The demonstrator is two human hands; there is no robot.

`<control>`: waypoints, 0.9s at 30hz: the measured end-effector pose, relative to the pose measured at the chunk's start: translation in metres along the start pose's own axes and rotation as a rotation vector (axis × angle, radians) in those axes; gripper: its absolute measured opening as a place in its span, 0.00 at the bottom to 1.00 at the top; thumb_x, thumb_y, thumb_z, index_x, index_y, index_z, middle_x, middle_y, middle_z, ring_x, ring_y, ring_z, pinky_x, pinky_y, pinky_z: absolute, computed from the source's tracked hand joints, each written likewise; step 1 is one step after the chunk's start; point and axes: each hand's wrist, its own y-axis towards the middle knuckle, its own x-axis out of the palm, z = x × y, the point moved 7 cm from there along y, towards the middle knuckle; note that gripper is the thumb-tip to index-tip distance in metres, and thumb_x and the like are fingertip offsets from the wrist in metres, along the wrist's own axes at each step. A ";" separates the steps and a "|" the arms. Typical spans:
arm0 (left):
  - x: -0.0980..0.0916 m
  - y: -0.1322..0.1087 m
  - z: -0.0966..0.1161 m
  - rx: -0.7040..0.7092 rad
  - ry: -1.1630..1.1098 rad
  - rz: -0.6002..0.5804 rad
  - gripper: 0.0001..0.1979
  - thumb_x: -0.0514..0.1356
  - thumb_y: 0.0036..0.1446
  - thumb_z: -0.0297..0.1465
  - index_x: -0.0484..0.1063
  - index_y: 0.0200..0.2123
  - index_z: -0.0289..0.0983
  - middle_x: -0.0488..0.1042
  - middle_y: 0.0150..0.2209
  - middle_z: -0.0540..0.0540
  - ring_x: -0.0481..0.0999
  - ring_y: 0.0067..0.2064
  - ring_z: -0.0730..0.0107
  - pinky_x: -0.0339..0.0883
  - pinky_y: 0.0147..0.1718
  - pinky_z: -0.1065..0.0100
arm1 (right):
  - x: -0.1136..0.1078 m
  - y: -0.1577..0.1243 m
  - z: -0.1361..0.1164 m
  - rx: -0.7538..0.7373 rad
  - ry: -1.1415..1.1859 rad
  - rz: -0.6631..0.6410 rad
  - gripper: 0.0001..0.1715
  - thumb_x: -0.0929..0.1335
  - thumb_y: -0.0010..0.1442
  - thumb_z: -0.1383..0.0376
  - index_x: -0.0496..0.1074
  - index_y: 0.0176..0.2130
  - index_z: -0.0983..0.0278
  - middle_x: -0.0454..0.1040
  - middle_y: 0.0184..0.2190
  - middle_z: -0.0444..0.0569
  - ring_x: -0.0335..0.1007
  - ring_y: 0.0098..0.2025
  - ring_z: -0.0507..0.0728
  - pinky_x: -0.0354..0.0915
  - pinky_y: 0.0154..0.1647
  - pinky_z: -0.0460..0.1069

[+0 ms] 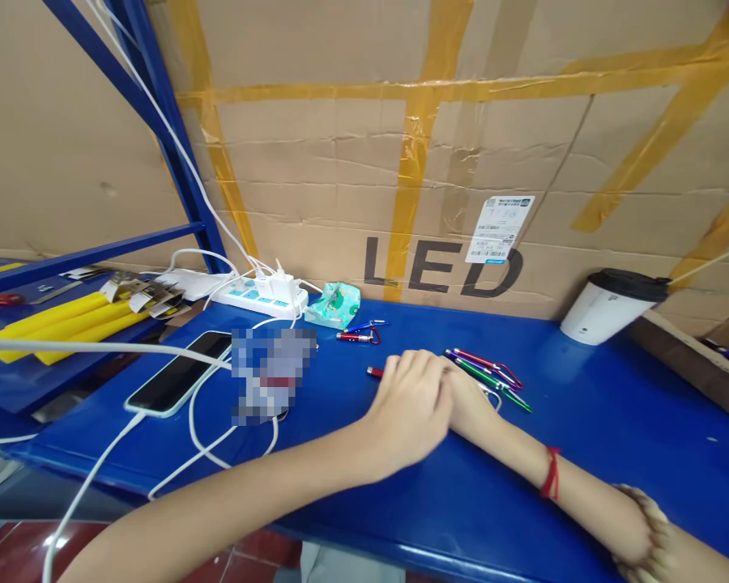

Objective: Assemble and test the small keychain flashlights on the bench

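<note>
My left hand (pixel 408 409) is closed over the blue tabletop, its fingers curled. The tip of a small red metal tube (pixel 374 372) pokes out past its far side, and the rest of the tube is covered. Against it presses my right hand (pixel 469 401), closed, its fingertips mostly hidden behind the left. Just beyond the right hand lie several slim coloured penlight-like tubes with clips, among them a green one (pixel 492 376) and a red one (pixel 471 357). Farther left rest a red tube with a clip (pixel 353 336) and a blue clip (pixel 364 326).
A white power strip (pixel 261 298) with plugs and a teal packet (pixel 334 306) stand by the cardboard wall (pixel 316 194). White cables cross the left side near a phone (pixel 179 376) and a blurred-out object (pixel 273 376). A lidded paper cup (pixel 611 308) is at right.
</note>
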 end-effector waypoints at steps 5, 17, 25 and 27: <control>0.001 -0.001 -0.044 -0.161 0.195 -0.008 0.16 0.43 0.63 0.29 0.62 0.50 0.35 0.65 0.50 0.41 0.60 0.52 0.58 0.52 0.50 0.56 | -0.010 -0.003 0.007 0.116 0.098 -0.061 0.20 0.61 0.57 0.54 0.74 0.37 0.62 0.71 0.36 0.45 0.66 0.38 0.44 0.64 0.42 0.41; 0.009 -0.001 -0.072 -0.380 -0.185 -0.129 0.25 0.40 0.63 0.42 0.61 0.19 0.36 0.64 0.27 0.47 0.67 0.35 0.65 0.59 0.36 0.65 | -0.021 -0.015 0.002 0.185 0.319 -0.060 0.23 0.59 0.58 0.52 0.67 0.48 0.58 0.69 0.42 0.43 0.65 0.40 0.41 0.64 0.44 0.39; 0.026 -0.006 -0.062 -0.453 -0.573 -0.129 0.26 0.42 0.61 0.45 0.63 0.19 0.36 0.65 0.24 0.49 0.67 0.31 0.68 0.58 0.36 0.68 | -0.025 -0.022 -0.021 -0.105 0.067 -0.030 0.21 0.56 0.62 0.58 0.70 0.46 0.59 0.71 0.34 0.46 0.63 0.34 0.43 0.61 0.37 0.40; 0.030 -0.007 -0.063 -0.483 -0.652 -0.135 0.26 0.42 0.60 0.46 0.63 0.19 0.36 0.66 0.23 0.49 0.67 0.32 0.67 0.58 0.38 0.67 | -0.027 -0.022 -0.023 -0.118 0.038 -0.007 0.20 0.56 0.62 0.59 0.70 0.46 0.60 0.71 0.33 0.46 0.63 0.33 0.43 0.61 0.35 0.40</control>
